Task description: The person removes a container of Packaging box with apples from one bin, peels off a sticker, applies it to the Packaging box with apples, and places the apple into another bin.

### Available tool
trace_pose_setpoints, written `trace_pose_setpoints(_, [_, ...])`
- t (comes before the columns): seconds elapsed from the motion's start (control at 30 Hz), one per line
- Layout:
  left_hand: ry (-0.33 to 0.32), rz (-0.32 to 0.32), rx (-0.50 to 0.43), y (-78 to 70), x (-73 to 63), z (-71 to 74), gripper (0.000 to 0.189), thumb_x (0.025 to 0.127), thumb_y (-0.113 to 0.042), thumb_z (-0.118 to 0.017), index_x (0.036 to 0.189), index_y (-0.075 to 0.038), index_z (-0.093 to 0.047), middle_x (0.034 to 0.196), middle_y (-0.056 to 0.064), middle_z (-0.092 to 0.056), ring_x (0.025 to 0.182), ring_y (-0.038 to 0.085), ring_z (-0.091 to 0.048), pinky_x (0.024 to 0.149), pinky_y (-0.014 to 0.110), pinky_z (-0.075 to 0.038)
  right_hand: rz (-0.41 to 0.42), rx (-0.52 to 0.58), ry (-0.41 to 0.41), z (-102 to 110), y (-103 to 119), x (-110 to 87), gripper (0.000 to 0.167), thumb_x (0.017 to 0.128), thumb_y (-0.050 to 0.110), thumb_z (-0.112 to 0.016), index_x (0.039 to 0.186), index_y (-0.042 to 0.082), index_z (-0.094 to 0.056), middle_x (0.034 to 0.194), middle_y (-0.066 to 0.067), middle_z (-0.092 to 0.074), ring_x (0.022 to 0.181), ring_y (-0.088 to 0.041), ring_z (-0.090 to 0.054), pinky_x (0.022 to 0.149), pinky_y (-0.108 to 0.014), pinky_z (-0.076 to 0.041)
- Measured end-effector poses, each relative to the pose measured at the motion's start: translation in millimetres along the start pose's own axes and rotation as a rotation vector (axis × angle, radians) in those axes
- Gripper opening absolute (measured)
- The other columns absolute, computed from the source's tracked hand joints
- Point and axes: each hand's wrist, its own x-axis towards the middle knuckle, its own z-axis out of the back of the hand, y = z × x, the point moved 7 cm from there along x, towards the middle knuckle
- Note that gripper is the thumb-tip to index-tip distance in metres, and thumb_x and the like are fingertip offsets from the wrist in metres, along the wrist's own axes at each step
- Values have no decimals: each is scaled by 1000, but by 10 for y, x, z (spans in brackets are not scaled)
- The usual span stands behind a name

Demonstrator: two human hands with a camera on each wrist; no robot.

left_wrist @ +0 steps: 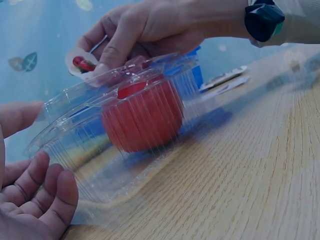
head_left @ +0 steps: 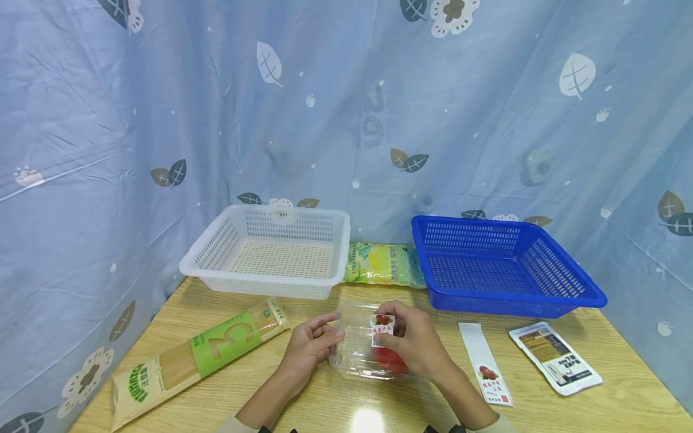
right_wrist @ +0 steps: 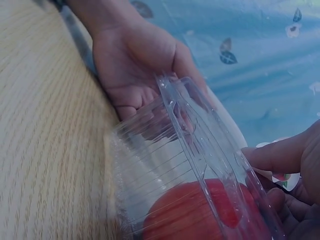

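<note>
A clear plastic clamshell box (head_left: 354, 355) sits on the table between my hands, its lid down. A smooth red round fruit (left_wrist: 145, 120) lies inside, toward the right end. My left hand (head_left: 308, 346) holds the box's left side, thumb at the lid's edge and the other fingers curled beside the wall. My right hand (head_left: 417, 340) is over the lid's right part, pinching a white label sticker (head_left: 382, 331) printed with red fruit between thumb and fingers. In the left wrist view, the sticker's end stands up past the fingertips, close over the lid.
A white basket (head_left: 271, 281) and a blue basket (head_left: 514, 304) stand at the back, a yellow-green packet (head_left: 384, 264) between them. A noodle pack (head_left: 200, 361) lies left. To the right are a white label strip (head_left: 479, 349) and a white-and-brown pouch (head_left: 556, 358).
</note>
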Motion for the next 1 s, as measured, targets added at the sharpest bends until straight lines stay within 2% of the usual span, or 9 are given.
trace_pose_setpoints(0.13, [-6,5,-2,7,-1,4,62,94,-10,-70,145,11,-41,85,-2,-58,69,6,-53,62,15,-46,-8,5,0,0,-14,-1,37,77,-2,-84,109,10,-69,74,3,-59,61,-9,-50,53,-22,-45])
trace_pose_setpoints(0.27, [-13,11,-6,10,-1,7,61,94,-11,-70,145,10,-42,87,-2,-60,68,6,-54,61,15,-46,18,-1,-3,-5,-4,2,37,76,-4,-83,106,11,-69,74,3,-60,60,-7,-51,52,-22,-47])
trace_pose_setpoints(0.53, [-26,13,-16,11,5,1,61,93,-10,-71,144,10,-43,88,-1,-61,69,6,-55,62,15,-48,70,6,-7,-17,22,1,32,76,-5,-82,103,5,-68,82,1,-67,62,-6,-54,55,-23,-50])
trace_pose_setpoints(0.73, [-35,16,-20,10,4,8,60,93,-9,-71,144,9,-45,88,-1,-61,69,7,-55,61,15,-48,35,-35,-22,-29,10,1,32,75,-4,-83,102,6,-70,78,4,-67,60,-6,-55,56,-23,-51])
trace_pose_setpoints(1.0, [-32,17,-15,15,3,15,60,94,-10,-71,144,9,-45,88,-1,-60,70,7,-55,62,16,-47,68,-62,-31,-42,47,-8,31,74,-6,-83,101,6,-70,69,7,-59,58,-4,-52,52,-21,-48])
